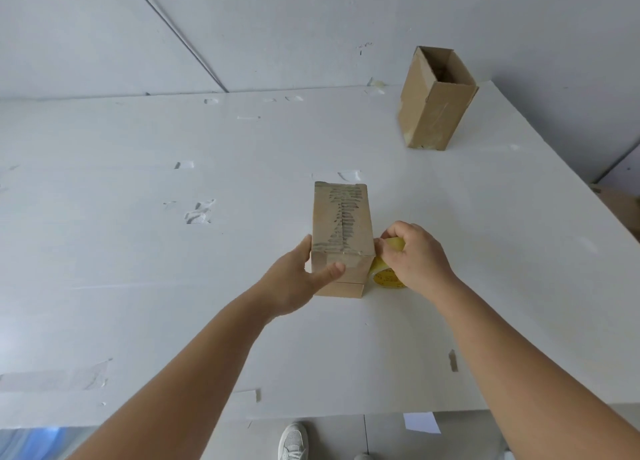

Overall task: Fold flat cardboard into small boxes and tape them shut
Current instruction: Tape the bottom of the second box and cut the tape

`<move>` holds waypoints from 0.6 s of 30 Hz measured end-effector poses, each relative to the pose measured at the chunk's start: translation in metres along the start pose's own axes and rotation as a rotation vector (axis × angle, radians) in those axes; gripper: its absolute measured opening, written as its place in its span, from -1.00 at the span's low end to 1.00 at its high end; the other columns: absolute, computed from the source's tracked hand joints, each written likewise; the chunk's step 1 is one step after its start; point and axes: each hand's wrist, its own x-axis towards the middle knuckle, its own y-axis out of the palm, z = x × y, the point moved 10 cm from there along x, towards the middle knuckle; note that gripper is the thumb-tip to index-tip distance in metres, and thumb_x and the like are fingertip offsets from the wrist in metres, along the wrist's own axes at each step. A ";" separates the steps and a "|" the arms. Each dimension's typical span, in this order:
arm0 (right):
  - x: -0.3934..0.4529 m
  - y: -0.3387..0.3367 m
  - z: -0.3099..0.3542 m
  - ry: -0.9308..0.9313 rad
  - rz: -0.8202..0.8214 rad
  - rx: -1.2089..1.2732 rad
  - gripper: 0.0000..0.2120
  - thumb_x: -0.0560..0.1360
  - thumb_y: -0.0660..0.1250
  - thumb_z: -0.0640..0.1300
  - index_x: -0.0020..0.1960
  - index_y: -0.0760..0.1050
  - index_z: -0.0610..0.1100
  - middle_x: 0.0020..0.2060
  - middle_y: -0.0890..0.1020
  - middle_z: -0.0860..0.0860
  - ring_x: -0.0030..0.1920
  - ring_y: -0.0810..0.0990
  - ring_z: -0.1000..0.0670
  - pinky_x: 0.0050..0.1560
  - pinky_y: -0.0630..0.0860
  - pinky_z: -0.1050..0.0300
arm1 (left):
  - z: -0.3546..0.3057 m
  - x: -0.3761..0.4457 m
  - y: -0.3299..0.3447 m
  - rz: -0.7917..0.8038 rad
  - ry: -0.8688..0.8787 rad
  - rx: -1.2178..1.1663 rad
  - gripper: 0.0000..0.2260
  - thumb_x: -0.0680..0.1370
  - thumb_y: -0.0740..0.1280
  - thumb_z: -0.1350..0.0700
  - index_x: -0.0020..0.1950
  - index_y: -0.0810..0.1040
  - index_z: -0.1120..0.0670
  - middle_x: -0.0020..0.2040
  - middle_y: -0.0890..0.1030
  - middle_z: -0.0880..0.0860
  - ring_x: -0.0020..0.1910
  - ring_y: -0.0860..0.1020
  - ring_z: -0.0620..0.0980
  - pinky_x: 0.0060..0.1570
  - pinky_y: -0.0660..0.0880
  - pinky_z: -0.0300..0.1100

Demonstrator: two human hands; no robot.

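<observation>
A small brown cardboard box (341, 224) stands on the white table (173, 286) near its middle, its top flaps closed and covered with worn tape. My left hand (298, 279) grips the box's near left corner, thumb across the front face. My right hand (414, 255) is closed on a yellow tape roll (386, 276) that rests against the box's right side, with the fingers pinching tape at the box's top right edge. Most of the roll is hidden under that hand.
A taller open cardboard box (434, 102) stands at the table's far right, near the wall. Scraps of clear tape (199, 211) are stuck across the tabletop. The table's near edge runs just below my forearms, with a white shoe (292, 440) on the floor beyond it.
</observation>
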 end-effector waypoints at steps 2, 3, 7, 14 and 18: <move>0.000 -0.001 0.001 -0.008 0.001 -0.002 -0.84 0.53 0.28 0.09 -0.10 0.46 0.02 -0.08 0.52 0.02 -0.03 0.48 -0.06 0.08 0.46 0.01 | -0.008 0.001 -0.011 -0.054 0.000 0.143 -0.31 0.50 0.36 -0.17 0.52 0.13 -0.05 0.35 0.23 -0.30 0.36 0.21 -0.29 0.23 0.22 -0.31; 0.000 -0.002 0.001 -0.008 0.003 -0.001 -0.84 0.52 0.28 0.10 -0.10 0.46 0.02 -0.07 0.52 0.02 -0.03 0.48 -0.06 0.09 0.46 0.00 | -0.019 0.001 -0.018 -0.109 0.049 0.264 -0.23 0.49 0.37 -0.14 0.56 0.01 -0.03 0.37 0.11 -0.29 0.39 0.08 -0.32 0.28 0.13 -0.34; 0.001 -0.001 0.002 -0.017 0.016 0.010 -0.80 0.51 0.29 0.10 -0.04 0.50 -0.03 -0.06 0.54 -0.02 -0.02 0.50 -0.08 0.08 0.46 -0.04 | -0.078 0.011 -0.008 -0.118 0.390 0.782 -0.30 0.53 0.28 -0.17 0.56 0.00 -0.09 0.58 -0.05 -0.08 0.54 -0.19 -0.13 0.49 -0.08 -0.08; 0.004 0.001 -0.010 -0.020 0.031 0.033 -0.76 0.52 0.25 0.11 0.01 0.53 -0.03 -0.06 0.54 -0.02 -0.01 0.50 -0.06 0.07 0.45 -0.01 | -0.087 0.058 0.031 0.171 0.510 1.104 -0.51 0.57 0.10 -0.26 0.46 0.32 -0.10 0.46 0.31 -0.14 0.53 0.02 -0.10 0.47 -0.02 -0.05; -0.003 0.005 -0.041 0.126 0.064 0.360 -0.78 0.55 0.18 0.14 0.04 0.50 0.03 -0.05 0.56 0.07 -0.02 0.53 0.05 -0.10 0.43 0.17 | -0.078 0.060 0.022 0.116 0.514 1.070 -0.37 0.40 -0.02 -0.43 0.31 0.46 -0.18 0.22 0.41 -0.17 0.41 0.11 -0.09 0.41 -0.01 -0.06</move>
